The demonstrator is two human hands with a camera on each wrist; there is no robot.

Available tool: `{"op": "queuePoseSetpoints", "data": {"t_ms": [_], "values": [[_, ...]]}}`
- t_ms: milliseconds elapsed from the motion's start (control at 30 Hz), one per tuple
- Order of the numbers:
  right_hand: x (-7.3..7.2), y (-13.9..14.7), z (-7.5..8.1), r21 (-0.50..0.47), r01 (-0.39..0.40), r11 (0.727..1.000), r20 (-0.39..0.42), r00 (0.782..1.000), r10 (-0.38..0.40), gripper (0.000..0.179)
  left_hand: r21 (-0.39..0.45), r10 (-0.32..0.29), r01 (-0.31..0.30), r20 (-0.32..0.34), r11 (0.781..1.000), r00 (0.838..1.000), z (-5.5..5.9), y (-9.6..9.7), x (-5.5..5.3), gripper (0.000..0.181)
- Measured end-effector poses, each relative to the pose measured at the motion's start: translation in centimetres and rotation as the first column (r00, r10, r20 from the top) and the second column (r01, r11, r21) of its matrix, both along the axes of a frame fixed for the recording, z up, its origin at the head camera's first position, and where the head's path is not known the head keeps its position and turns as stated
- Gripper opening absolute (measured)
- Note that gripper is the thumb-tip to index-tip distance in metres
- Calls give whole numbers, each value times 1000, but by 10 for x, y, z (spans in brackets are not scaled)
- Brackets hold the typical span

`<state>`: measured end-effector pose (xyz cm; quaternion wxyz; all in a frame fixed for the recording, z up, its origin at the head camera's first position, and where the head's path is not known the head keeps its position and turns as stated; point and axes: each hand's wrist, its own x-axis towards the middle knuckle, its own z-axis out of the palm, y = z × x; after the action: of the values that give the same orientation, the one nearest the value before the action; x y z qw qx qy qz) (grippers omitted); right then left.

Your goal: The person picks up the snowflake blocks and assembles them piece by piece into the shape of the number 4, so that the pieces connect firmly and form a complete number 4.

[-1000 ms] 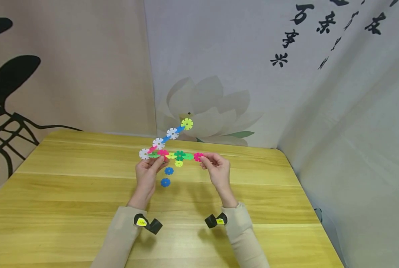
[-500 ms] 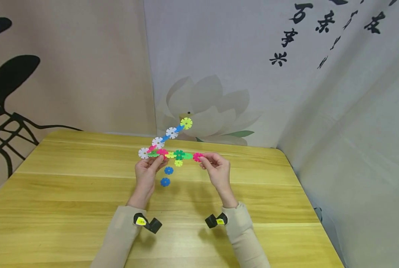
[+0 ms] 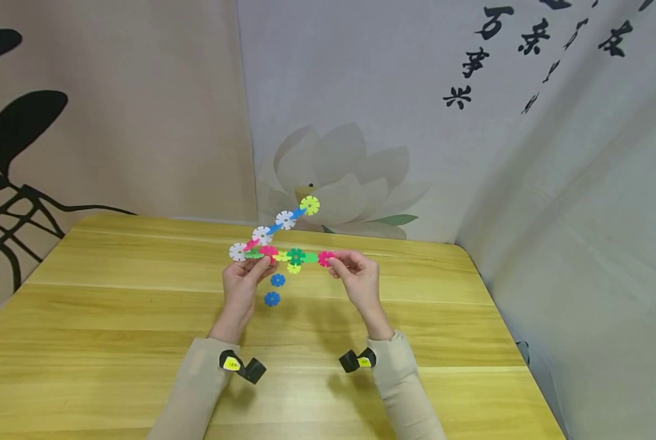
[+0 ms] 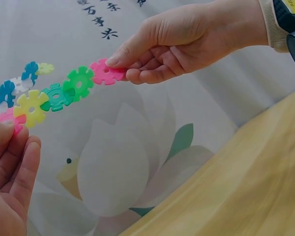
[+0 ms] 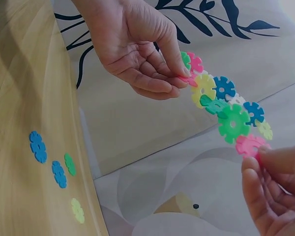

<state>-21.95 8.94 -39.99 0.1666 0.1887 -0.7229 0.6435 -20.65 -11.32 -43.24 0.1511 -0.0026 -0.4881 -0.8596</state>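
Note:
A V-shaped chain of notched plastic snowflake discs [image 3: 296, 256] is held up over the table in both hands. My left hand [image 3: 241, 287] pinches a pink disc [image 4: 11, 118] partway along the lower branch, thumb on top. At that branch's right end my right hand [image 3: 357, 284] grips another pink disc [image 3: 325, 258] between thumb and fingers. Yellow and green discs span the stretch between the hands. From a white disc [image 3: 238, 252] at the left corner, the other branch slants up and right through white and blue discs to a yellow disc [image 3: 309, 205].
Loose discs lie on the wooden table [image 3: 113, 305]: two blue ones, the nearer blue disc [image 3: 272, 299] among them, plus a yellow disc [image 5: 77, 210] and a green disc [image 5: 70, 164]. A printed cloth backdrop [image 3: 361, 79] hangs behind the far edge.
The free slanting branch of the chain has swayed slightly right and down. Both hands keep nearly the same place and grip; the loose discs are unmoved.

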Motion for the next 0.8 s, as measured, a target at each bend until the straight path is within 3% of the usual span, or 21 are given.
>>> {"op": "queuePoseSetpoints", "data": {"t_ms": [267,533,667,800], "values": [[-2,-5,-6,-20,-8,1000,-53,999,7,8,-11,-16,16,-3,1000,1000,-2,-1,-3,24],[10,-14,16,1,-8,1000,-131,991,8,6,-20,-14,14,-13,1000,1000,-6,0,-6,22],[8,-17,18,-29,9,1000,-95,995,-12,7,16,-7,7,-15,1000,1000,-6,2,-8,19],[2,-20,10,-142,13,990,5,1000,-12,13,70,-9,9,-4,997,1000,-2,4,-11,17]]}}
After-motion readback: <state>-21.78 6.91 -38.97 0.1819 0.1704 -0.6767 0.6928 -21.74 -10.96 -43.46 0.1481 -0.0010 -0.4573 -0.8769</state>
